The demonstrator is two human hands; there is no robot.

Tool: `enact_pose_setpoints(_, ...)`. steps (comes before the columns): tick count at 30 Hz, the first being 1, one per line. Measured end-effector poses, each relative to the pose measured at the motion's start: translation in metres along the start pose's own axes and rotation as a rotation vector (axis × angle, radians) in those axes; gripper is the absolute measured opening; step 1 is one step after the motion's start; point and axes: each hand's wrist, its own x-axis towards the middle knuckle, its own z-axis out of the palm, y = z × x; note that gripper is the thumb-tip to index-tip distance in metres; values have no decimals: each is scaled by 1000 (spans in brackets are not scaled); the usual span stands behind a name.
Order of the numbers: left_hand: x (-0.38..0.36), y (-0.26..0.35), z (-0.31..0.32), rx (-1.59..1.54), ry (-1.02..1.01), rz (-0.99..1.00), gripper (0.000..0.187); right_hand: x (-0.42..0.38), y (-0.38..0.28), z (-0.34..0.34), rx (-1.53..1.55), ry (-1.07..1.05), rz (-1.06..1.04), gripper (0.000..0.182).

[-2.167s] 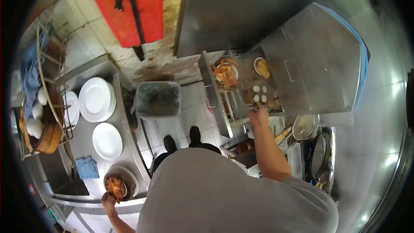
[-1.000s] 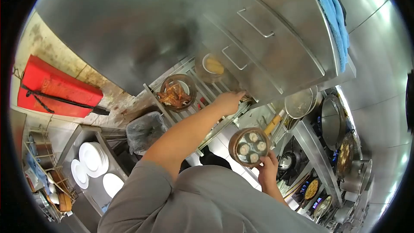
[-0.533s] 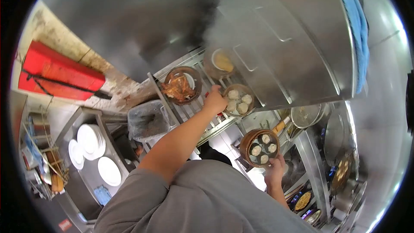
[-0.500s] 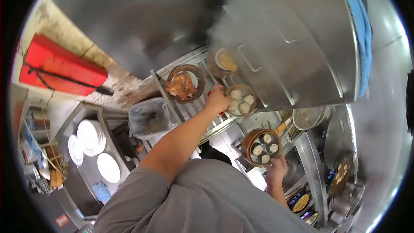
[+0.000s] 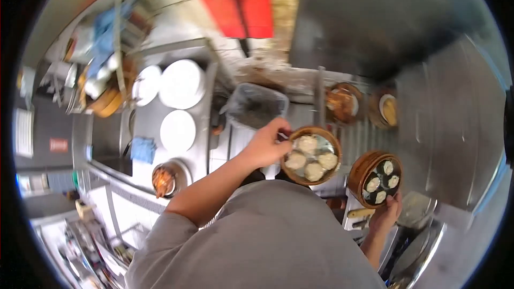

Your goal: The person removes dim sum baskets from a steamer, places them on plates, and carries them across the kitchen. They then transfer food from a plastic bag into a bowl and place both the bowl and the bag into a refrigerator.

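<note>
My left hand (image 5: 269,143) is closed on the rim of a round bamboo steamer basket (image 5: 337,150), held up in front of my body. Several pale dumplings (image 5: 314,170) sit inside it on a shiny liner. On the right, my right hand (image 5: 390,210) grips a deeper bamboo steamer (image 5: 357,176), which looks like stacked baskets. Its dark-lined top holds several smaller dumplings (image 5: 373,184). The two steamers are apart. Beyond them, a basket with reddish-brown food (image 5: 341,103) and another with a yellowish item (image 5: 389,111) stand on a slatted metal rack (image 5: 365,142).
A plastic-lined bin (image 5: 257,106) stands ahead. To the left, a metal counter (image 5: 199,128) carries white plates (image 5: 182,84), a blue cloth (image 5: 143,150) and a metal pot (image 5: 182,175) with brownish food. A large steel cabinet (image 5: 455,123) borders the right side.
My left hand has lifted the dumpling basket off the rack and brought it towards me. My view has turned left, bringing the plate counter closer. My right hand still holds its steamer.
</note>
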Motion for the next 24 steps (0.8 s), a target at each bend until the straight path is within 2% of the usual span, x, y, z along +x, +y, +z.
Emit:
enact_pose_setpoints(2,-43,-44,-57,-145,206,88,34,12,7,53,17,-68,14,56)
enact_pose_setpoints(6,-130,-117,-172,-269,501,-227,33,24,55,157,1,-286,216,54)
enact_pose_setpoints(8,-160,-175,-222,-136,722,-256,32,25,88,218,-34,-508,331,54)
enact_pose_setpoints(10,-177,-215,-269,74,909,-324,35,13,125,279,-96,-616,476,52)
enact_pose_setpoints(12,-185,-237,-309,142,938,-432,38,-5,153,340,-261,-766,512,50)
enact_pose_setpoints(13,-185,-278,-330,98,916,-421,44,-16,166,368,-308,-797,520,48)
enact_pose_setpoints(18,-186,-288,-353,-188,874,-490,61,-38,247,446,-484,-919,456,48)
enact_pose_setpoints(20,-187,-289,-355,19,754,-470,68,-43,261,462,-512,-910,447,49)
enact_pose_setpoints(21,-188,-282,-352,87,732,-460,78,-46,264,466,-521,-915,449,49)
enact_pose_setpoints(24,-189,-266,-347,239,701,-495,87,-50,265,473,-527,-910,413,50)
